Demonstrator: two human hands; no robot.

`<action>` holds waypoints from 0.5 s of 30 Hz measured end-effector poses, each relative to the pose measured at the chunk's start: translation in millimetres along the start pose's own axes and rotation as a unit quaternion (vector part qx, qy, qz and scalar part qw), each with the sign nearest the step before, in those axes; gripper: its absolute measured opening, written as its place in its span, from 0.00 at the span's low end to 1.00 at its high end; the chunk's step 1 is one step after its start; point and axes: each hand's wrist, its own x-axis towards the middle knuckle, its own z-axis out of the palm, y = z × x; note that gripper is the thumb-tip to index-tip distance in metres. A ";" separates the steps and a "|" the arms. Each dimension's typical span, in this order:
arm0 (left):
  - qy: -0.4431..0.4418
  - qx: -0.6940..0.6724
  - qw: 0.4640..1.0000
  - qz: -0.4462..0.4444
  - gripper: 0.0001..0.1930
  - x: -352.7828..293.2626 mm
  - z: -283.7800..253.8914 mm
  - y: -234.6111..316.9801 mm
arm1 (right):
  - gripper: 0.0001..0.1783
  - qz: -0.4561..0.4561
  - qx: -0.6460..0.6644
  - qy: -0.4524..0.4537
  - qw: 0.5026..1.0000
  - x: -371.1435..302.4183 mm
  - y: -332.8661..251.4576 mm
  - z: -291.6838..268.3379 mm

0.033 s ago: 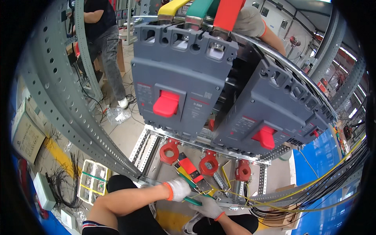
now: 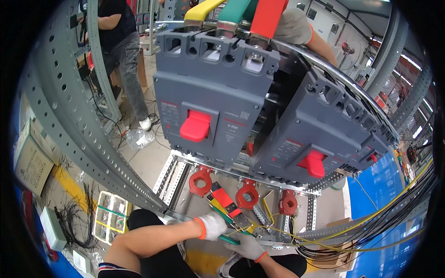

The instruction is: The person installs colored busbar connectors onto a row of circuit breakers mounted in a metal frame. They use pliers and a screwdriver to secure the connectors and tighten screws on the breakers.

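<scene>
My left hand, in a white glove with an orange cuff, is closed beside a green strip; what its fingers hold is hidden. My right hand, gloved alike, wraps round a green bar-like piece whose exact kind I cannot make out. Just beyond my hands lie bars with red, yellow and green covering. Three red rings are fixed along the frame below two large grey circuit breakers with red toggles. Another person's gloved hand is at the red busbar on top.
A perforated metal upright curves along the left. Black and yellow cables run at the right. On the floor at left are a parts box, black wires and a carton. Another person stands at the back left.
The view has shifted very slightly. Both hands keep nearly the same place and grip.
</scene>
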 end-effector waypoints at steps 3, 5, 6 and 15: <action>-0.021 -0.013 1.000 0.002 0.16 3.4 -0.3 2.4 | 0.32 0.015 -0.022 0.015 1.000 3.7 16.2 7.5; -0.042 -0.051 0.998 -0.006 0.18 -4.8 -13.3 9.7 | 0.31 0.020 -0.050 0.039 0.998 4.0 20.2 11.5; -0.052 -0.101 0.993 -0.011 0.19 -9.1 -20.7 11.3 | 0.30 0.026 -0.088 0.039 0.995 5.5 20.2 10.1; -0.017 -0.382 0.909 -0.166 0.30 -27.9 -44.4 -11.8 | 0.22 -0.033 -0.200 0.002 0.979 -11.5 -7.8 1.6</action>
